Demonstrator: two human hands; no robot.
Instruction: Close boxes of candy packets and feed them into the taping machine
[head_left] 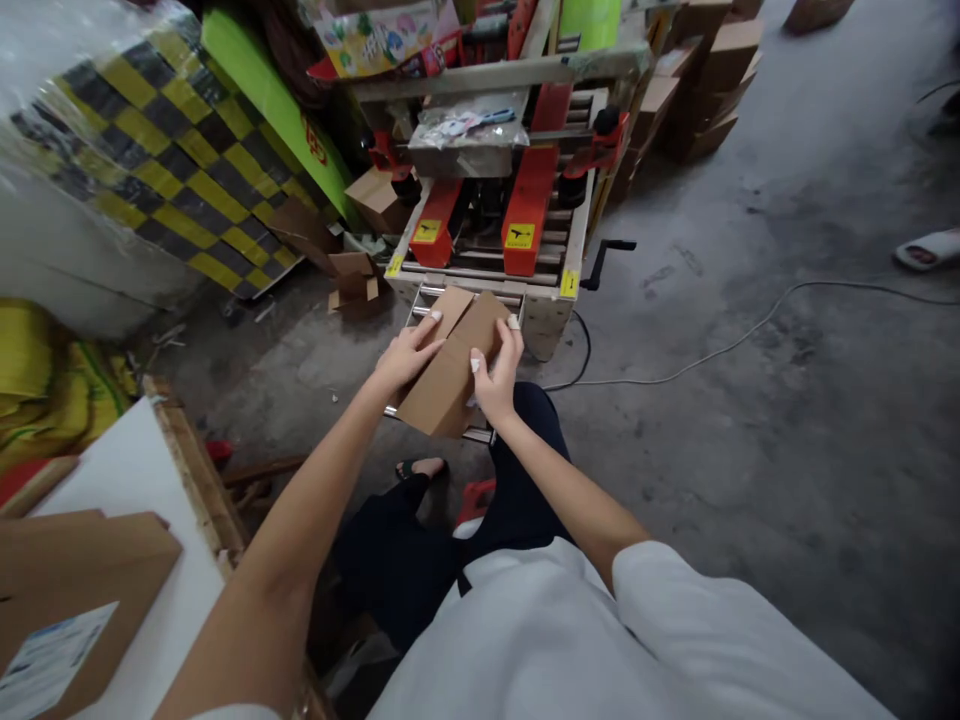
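Box (439, 388) lies on the rollers (480, 435), held between our left grip (409, 355) and right grip (496, 375). We seem to be closing its flaps (478, 325); the next move calls for keeping them pressed and squared to the machine (529, 205) beyond.

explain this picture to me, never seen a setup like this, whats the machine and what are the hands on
One picture, from a camera worn on the head, looking forward and down. No robot: each grip is a bare hand. The left grip and right grip touch a cardboard box over metal rollers; whether they clasp or merely steady it is hard to tell. Ahead stands a machine with two red-orange bars and a black crank. At lower left, a carton with a label lies on a white tabletop.
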